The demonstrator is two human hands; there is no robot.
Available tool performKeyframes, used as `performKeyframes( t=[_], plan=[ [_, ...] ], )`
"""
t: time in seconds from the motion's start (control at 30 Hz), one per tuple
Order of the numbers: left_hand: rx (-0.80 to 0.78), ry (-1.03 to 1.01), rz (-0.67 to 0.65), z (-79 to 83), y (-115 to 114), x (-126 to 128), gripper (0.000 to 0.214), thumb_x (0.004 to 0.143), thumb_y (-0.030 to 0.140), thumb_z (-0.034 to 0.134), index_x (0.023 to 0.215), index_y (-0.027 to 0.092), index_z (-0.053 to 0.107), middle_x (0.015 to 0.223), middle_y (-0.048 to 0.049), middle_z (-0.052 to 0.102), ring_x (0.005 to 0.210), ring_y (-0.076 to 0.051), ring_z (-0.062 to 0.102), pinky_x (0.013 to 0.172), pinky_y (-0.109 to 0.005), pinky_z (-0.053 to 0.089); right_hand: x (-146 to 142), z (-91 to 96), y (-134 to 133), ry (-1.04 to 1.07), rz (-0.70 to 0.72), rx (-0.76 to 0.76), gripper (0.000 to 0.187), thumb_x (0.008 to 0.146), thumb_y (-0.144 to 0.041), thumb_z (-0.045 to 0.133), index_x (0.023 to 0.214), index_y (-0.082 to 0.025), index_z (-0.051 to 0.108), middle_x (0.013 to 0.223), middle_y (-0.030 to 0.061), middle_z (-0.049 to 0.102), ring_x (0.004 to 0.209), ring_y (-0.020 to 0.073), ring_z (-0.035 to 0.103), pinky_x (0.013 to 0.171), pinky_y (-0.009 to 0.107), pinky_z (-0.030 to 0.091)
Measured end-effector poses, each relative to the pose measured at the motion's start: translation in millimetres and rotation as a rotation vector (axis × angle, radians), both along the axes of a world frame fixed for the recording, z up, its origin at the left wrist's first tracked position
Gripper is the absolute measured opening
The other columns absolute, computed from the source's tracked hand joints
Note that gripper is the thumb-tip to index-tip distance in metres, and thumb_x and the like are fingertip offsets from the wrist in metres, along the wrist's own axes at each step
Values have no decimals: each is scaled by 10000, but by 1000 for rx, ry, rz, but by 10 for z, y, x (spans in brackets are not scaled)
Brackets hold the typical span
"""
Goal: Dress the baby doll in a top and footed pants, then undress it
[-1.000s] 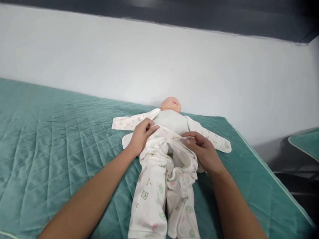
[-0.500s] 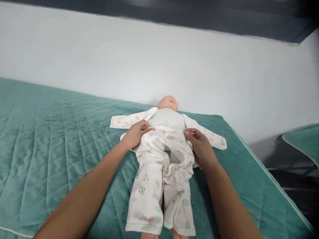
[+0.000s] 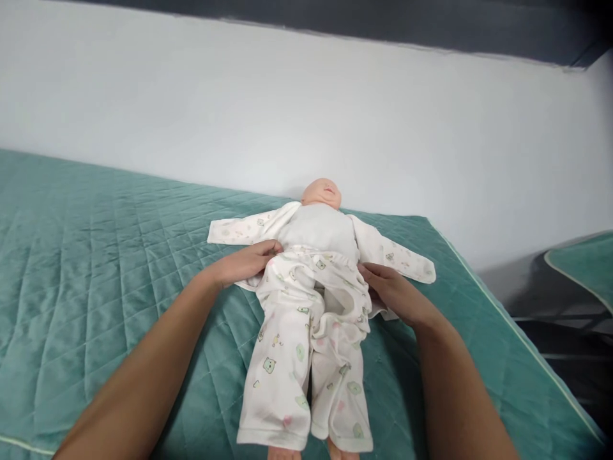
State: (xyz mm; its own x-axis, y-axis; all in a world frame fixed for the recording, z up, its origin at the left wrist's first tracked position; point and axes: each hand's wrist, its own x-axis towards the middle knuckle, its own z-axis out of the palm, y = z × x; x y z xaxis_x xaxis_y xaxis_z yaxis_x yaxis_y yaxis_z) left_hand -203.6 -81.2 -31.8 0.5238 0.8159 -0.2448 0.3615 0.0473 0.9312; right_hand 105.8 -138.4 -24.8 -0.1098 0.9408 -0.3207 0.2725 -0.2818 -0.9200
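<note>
A baby doll [image 3: 318, 227] lies on its back, head towards the wall, feet towards me. White printed baby pants [image 3: 287, 345] cover its legs up to the waist, with the crotch fabric bunched. Its arms are in the sleeves of a matching baby shirt [image 3: 244, 228], whose front lies open over the pale torso. At the waistband's left side, my left hand [image 3: 251, 260] is closed on the pants' edge, fingertips partly hidden. My right hand [image 3: 395, 291] grips the opposite side of the pants at the hip, its fingers mostly tucked behind the cloth.
A green quilted cover [image 3: 119, 255] lies under the doll, its piped edge running down the right. Behind stands a white wall [image 3: 239, 115] with a dark band above. Another green-covered surface [image 3: 587, 265] is at the far right.
My left hand has shifted outward from the front of the waistband to its side. My right hand has slid down to the hip, its fingers now further behind the cloth.
</note>
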Motion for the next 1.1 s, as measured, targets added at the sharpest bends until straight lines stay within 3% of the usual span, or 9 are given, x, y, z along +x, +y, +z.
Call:
performKeyframes(
  t=[0.13,0.23,0.37,0.63,0.8,0.97,1.1],
  plan=[
    [-86,-91,-48,-29,-4,-20,245,774,294,600,988,232,498,763,63,456,578,-73,350,503,-183,272,-24,12,-17,-38,42,4,542,784,-741,630,815,-200,600,679,8,544,583,123,467,510,259,381],
    [-115,-172,-109,-46,9,-42,307,731,228,631,993,227,471,773,63,474,610,-73,385,524,-170,301,22,-14,-14,48,69,-18,521,772,-697,685,811,-182,615,701,3,556,581,105,457,511,241,374],
    [-103,-182,-114,-34,11,-50,321,686,171,631,955,212,460,764,60,474,638,-76,403,538,-165,318,106,-58,5,136,-4,11,437,734,-576,792,748,-177,614,648,-24,509,556,83,435,497,218,344],
    [12,-62,-96,-22,31,-19,168,666,211,608,812,190,529,727,42,488,631,-93,415,536,-185,318,145,11,-14,144,103,45,394,647,-405,894,907,-200,679,829,24,655,687,131,570,580,247,444],
    [79,130,-168,7,75,-18,189,648,217,554,771,165,688,801,-5,652,741,-154,546,624,-215,403,149,6,-7,70,179,34,342,716,-425,849,874,-194,654,760,-10,596,652,99,516,567,223,395],
    [115,234,-182,18,103,-13,191,623,215,516,704,171,683,749,0,665,700,-160,557,597,-217,408,179,5,0,-42,274,53,343,772,-486,777,878,-181,661,779,5,604,684,119,520,604,245,419],
    [151,204,-179,22,98,-8,195,611,214,520,700,181,691,740,-16,670,730,-195,577,599,-233,429,168,38,-13,-82,330,56,315,808,-491,731,876,-190,669,810,15,628,735,150,558,665,276,454]
  ],
)
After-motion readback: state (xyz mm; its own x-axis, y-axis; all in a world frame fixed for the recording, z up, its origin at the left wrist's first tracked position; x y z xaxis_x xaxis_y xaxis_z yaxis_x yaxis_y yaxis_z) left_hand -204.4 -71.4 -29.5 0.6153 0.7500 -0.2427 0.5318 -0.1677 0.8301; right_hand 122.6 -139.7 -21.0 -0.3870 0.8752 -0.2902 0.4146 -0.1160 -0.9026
